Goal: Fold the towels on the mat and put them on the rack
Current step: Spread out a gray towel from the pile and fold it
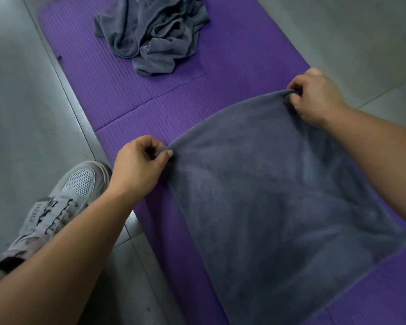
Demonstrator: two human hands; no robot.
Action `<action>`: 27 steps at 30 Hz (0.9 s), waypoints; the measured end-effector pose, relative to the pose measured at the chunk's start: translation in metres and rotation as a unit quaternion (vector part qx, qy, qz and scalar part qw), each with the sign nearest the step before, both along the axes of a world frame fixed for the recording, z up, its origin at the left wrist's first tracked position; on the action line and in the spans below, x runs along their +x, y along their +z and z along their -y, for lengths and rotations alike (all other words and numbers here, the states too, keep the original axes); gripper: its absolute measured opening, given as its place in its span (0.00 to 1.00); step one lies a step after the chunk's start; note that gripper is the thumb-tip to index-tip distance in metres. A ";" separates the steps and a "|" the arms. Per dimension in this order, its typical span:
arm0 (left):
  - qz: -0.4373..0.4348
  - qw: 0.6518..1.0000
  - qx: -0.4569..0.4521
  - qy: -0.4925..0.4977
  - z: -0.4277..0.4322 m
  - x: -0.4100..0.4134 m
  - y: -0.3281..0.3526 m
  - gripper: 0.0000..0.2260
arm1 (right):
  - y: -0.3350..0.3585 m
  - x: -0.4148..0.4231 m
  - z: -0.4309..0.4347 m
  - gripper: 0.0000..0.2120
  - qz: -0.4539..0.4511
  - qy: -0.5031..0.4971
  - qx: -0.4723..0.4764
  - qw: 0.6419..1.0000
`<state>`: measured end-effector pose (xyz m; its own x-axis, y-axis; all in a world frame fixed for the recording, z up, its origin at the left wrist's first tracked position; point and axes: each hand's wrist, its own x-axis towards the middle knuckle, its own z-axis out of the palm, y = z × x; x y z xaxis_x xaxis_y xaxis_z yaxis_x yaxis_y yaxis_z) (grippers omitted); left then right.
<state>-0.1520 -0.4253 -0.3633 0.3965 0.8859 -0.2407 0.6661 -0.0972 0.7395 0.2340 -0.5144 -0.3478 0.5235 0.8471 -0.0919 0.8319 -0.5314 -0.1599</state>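
A grey towel [267,195] lies spread over the near part of the purple mat [131,95]. My left hand [136,165] pinches its far left corner, and my right hand [314,97] pinches its far right corner. The far edge between them is raised off the mat and curves in an arc. A crumpled heap of grey towels [152,31] sits at the far end of the mat. No rack is in view.
Grey tiled floor [21,102] surrounds the mat on both sides. My foot in a grey sneaker [59,200] stands on the floor just left of the mat, close to my left forearm.
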 end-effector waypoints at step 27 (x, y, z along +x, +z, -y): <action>0.023 0.914 0.051 -0.403 0.303 -0.042 0.018 0.07 | -0.018 -0.053 0.380 0.12 -0.084 -0.134 0.083 0.984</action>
